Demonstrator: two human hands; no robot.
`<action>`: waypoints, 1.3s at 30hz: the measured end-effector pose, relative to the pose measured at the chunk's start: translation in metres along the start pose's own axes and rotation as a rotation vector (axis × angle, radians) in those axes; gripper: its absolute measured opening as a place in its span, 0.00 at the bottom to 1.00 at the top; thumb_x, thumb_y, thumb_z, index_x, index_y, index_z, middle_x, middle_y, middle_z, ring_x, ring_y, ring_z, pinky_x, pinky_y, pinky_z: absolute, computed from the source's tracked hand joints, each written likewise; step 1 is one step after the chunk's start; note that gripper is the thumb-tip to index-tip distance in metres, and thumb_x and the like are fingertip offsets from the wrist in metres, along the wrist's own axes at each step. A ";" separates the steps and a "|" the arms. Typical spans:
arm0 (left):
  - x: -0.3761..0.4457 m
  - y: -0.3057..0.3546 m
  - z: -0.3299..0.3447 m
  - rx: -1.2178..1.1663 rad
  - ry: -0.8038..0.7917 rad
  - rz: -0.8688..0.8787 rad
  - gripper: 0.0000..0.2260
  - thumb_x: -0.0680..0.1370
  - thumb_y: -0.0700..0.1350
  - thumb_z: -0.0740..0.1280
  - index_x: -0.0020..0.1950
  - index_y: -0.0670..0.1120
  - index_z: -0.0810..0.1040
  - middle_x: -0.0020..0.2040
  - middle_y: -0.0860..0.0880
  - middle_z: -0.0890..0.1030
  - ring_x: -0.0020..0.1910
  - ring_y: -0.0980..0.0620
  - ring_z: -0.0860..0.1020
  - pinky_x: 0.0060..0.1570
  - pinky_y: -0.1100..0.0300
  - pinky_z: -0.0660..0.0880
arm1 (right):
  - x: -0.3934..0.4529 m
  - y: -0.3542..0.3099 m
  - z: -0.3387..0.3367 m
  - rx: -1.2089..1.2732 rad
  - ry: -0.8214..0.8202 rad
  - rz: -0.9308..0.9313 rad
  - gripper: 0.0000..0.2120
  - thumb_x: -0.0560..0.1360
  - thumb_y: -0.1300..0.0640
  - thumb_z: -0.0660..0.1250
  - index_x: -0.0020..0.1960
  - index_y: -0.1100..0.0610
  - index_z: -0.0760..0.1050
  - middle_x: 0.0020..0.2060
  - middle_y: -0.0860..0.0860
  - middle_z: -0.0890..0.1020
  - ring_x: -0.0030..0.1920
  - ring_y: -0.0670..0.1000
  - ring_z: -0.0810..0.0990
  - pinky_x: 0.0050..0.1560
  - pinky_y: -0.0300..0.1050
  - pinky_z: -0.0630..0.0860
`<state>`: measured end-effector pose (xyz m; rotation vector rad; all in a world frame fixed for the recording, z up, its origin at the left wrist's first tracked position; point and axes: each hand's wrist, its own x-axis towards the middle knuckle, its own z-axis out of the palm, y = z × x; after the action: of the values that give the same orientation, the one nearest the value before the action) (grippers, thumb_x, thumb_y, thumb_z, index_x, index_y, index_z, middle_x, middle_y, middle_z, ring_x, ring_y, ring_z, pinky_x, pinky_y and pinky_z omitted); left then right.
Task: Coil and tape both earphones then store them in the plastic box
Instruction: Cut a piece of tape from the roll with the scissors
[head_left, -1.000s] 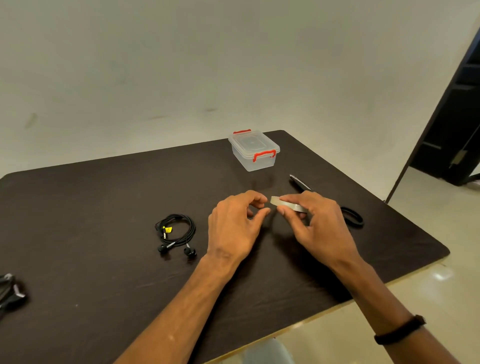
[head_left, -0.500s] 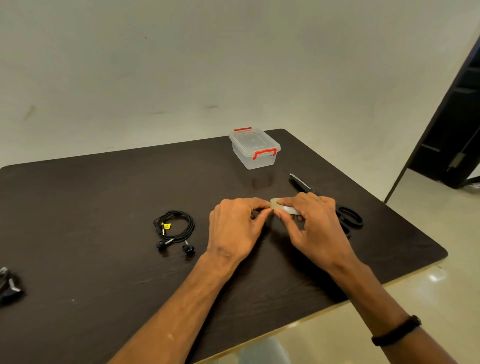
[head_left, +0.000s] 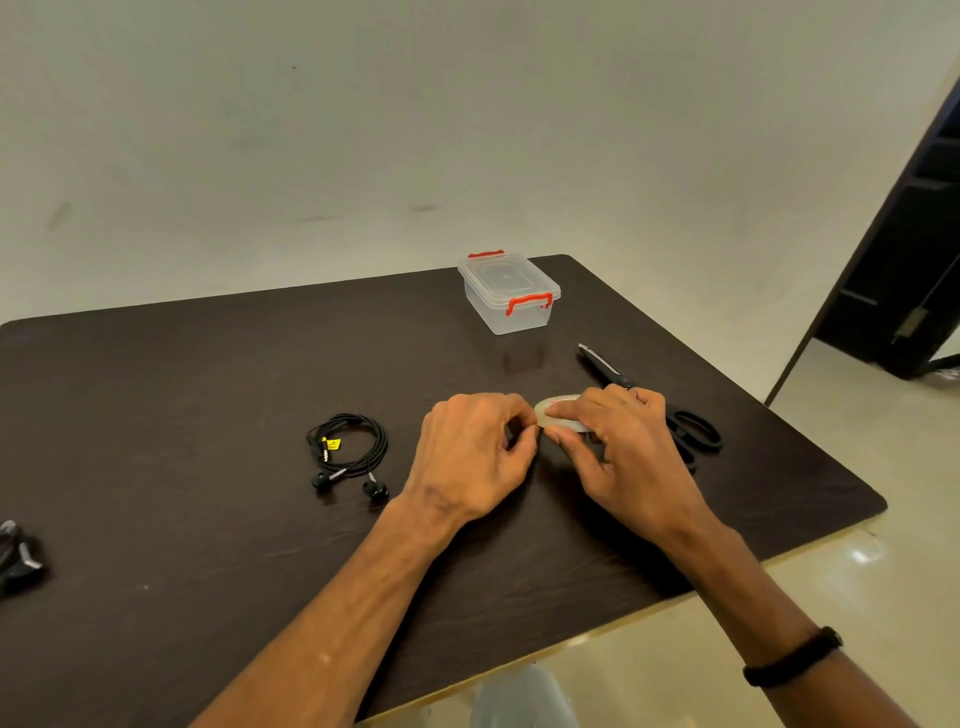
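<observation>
At the centre of the dark surface (head_left: 208, 389), the right hand (head_left: 623, 447) grips a roll of clear tape (head_left: 558, 410) between thumb and fingers, while the left hand (head_left: 472, 452) pinches at the roll's edge. A coiled black earphone (head_left: 348, 449) lies at nine o'clock of the hands. The plastic box (head_left: 511, 293), lid on, stands at twelve o'clock, scissors (head_left: 654, 400) at two o'clock. A second earphone (head_left: 18, 558) lies at the surface's far nine o'clock edge.
</observation>
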<state>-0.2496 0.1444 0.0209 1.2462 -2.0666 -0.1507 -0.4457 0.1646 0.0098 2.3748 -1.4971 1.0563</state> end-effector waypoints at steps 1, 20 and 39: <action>0.000 0.001 0.000 -0.003 0.003 -0.003 0.03 0.76 0.51 0.70 0.46 0.54 0.83 0.35 0.57 0.81 0.35 0.57 0.79 0.40 0.51 0.80 | 0.000 0.000 -0.001 0.005 0.005 -0.010 0.10 0.78 0.54 0.74 0.59 0.52 0.83 0.49 0.48 0.85 0.49 0.52 0.82 0.57 0.60 0.72; 0.005 -0.005 -0.004 -0.702 -0.070 -0.169 0.06 0.78 0.43 0.74 0.53 0.52 0.86 0.46 0.50 0.87 0.38 0.39 0.84 0.46 0.40 0.82 | 0.003 0.000 -0.013 0.399 -0.022 0.146 0.11 0.81 0.52 0.68 0.62 0.50 0.82 0.54 0.38 0.83 0.60 0.45 0.79 0.59 0.38 0.75; 0.008 -0.008 -0.012 -0.939 -0.261 -0.277 0.05 0.78 0.36 0.72 0.48 0.42 0.87 0.41 0.40 0.83 0.31 0.52 0.76 0.40 0.61 0.75 | 0.001 0.003 -0.024 0.625 -0.151 0.138 0.10 0.80 0.54 0.69 0.59 0.49 0.84 0.52 0.43 0.86 0.57 0.51 0.83 0.60 0.50 0.80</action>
<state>-0.2386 0.1365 0.0306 0.9052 -1.6379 -1.2987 -0.4598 0.1730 0.0276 2.8343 -1.5724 1.6064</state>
